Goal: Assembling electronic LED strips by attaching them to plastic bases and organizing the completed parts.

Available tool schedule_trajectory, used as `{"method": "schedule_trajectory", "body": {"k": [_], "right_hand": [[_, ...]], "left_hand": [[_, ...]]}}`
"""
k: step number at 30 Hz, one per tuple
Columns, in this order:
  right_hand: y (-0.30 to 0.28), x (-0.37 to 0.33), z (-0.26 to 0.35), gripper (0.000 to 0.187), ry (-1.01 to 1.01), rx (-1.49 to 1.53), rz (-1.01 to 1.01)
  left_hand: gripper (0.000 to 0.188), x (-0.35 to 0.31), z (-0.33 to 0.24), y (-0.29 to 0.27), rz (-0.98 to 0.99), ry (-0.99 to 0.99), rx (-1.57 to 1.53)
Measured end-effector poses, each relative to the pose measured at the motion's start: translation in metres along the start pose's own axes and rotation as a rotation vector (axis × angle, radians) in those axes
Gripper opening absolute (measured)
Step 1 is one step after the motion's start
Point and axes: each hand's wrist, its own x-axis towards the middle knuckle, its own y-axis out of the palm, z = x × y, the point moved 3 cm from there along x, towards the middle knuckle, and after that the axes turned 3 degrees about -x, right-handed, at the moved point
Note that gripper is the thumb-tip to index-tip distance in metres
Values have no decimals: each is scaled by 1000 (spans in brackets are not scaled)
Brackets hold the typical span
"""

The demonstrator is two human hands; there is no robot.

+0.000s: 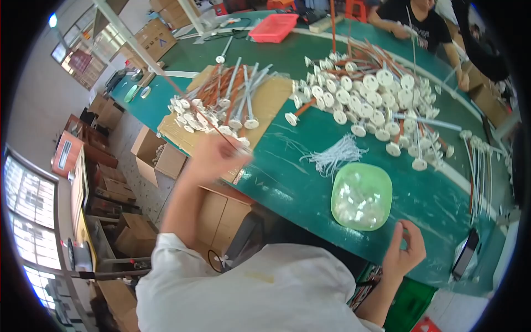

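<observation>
My left hand (218,159) is closed around the lower end of a thin brown rod with a white round end piece (241,145); the rod slants up and left. Under and beyond it, grey and brown rods with white discs (221,99) lie heaped on a cardboard sheet (271,102). My right hand (406,250) is at the table's near edge, thumb and forefinger curled together in a pinch; anything between them is too small to make out. Beside it stands a green bowl (336,191) holding small shiny whitish pieces. A bunch of thin white strands (336,156) lies just behind the bowl.
A larger heap of rods with white discs (368,94) covers the far middle of the green table (293,188). A pink tray (274,27) sits at the back. Across the table sits another person (423,30). A dark device (466,253) lies at right; an open carton (157,157) stands left.
</observation>
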Motion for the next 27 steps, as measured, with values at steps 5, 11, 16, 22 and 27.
{"method": "schedule_trajectory", "body": {"k": [5,11,16,22,27], "right_hand": [[-29,-5,-70,11,126,-190,-81],[-30,-19,-88,9,179,-209,-93],[-36,-8,-76,6,174,-186,-50],[-51,13,-56,10,173,-265,25],[-42,40,-53,7,141,-235,253]], "left_hand": [[41,54,50,-154,-174,-43,894],[35,109,69,-190,35,-395,930],[34,115,75,-173,55,-412,880],[38,64,16,-140,-418,-106,1123],[12,-1,-7,-1,-562,574,336]]}}
